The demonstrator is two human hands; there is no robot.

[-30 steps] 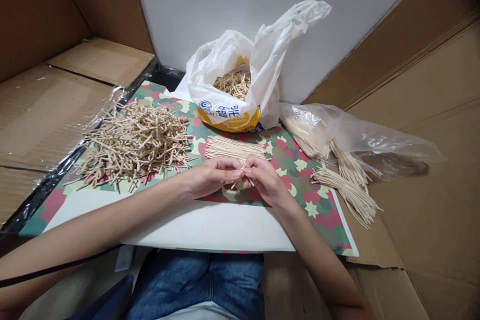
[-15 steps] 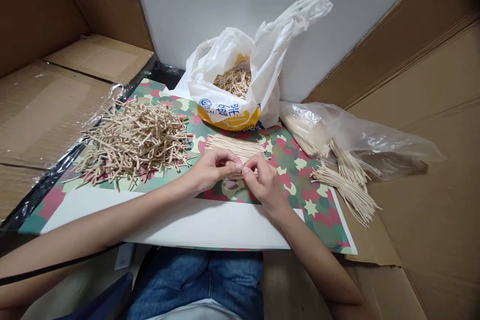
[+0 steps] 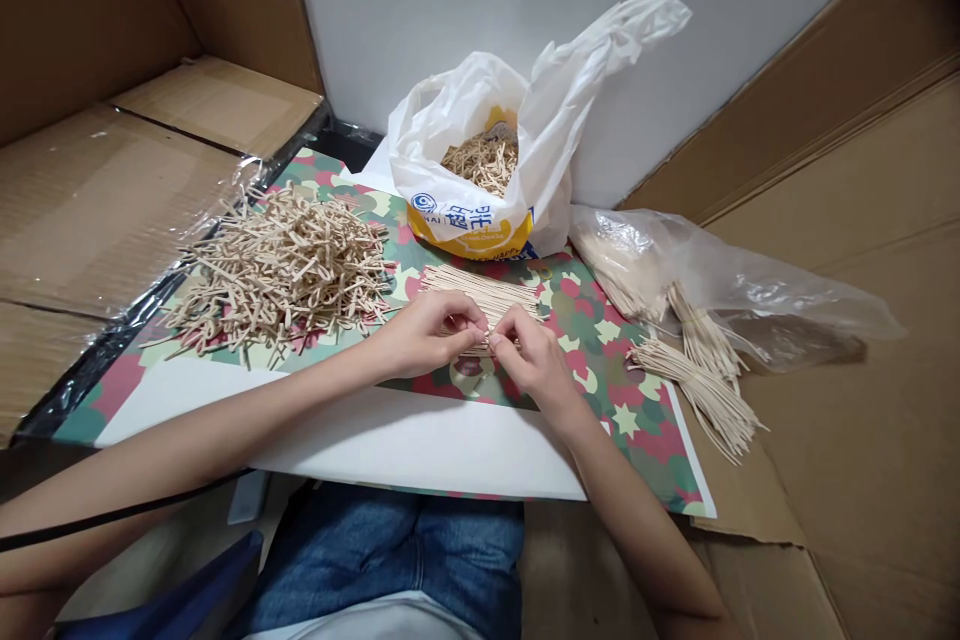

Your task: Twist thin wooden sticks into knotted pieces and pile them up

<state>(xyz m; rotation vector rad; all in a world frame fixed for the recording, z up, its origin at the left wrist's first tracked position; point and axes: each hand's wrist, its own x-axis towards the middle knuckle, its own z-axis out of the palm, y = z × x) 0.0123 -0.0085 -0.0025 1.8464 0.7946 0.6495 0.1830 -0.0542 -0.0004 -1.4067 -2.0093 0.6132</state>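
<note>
My left hand [image 3: 433, 334] and my right hand [image 3: 537, 356] meet over the near side of a row of thin, pale, straight strands [image 3: 480, 288]. Thumb and fingers of both hands are pinched together around a small bit of pale strand [image 3: 489, 332], mostly covered by the fingertips. To the left of my hands lies a heap of short, looped pale strands [image 3: 289, 270]. All of this sits on a camouflage-patterned sheet [image 3: 585, 360].
A white plastic bag [image 3: 551, 145] with short pale pieces inside stands behind the row. Strand bundles [image 3: 697, 390] lie at the right beside a clear plastic bag [image 3: 795, 300]. Cardboard [image 3: 862, 420] flanks the right side, and a taped carton [image 3: 135, 210] the left.
The view has shifted slightly, so the scene sits a little further right. Both hands keep their pinch at nearly the same spot over the row, with small finger movements.
</note>
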